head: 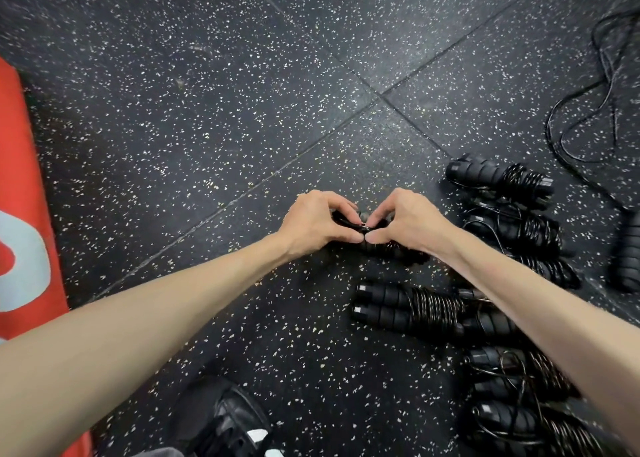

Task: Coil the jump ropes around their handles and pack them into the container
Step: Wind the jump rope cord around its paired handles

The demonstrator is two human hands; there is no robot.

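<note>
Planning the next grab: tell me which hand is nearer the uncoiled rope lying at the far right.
Right. The right hand is on the side toward the uncoiled rope; the left hand is beyond it, farther off. Both pinch the same bundle.

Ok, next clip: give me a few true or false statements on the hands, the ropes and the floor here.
1. Both hands, left hand and right hand, hold one jump rope. True.
2. Coiled bundles lie on the floor to the person's right. True.
3. Every rope is coiled. False: a loose rope lies uncoiled at upper right.
4. The floor is bare wood. False: it is dark speckled matting.
5. A red object sits at the left edge. True.
</note>
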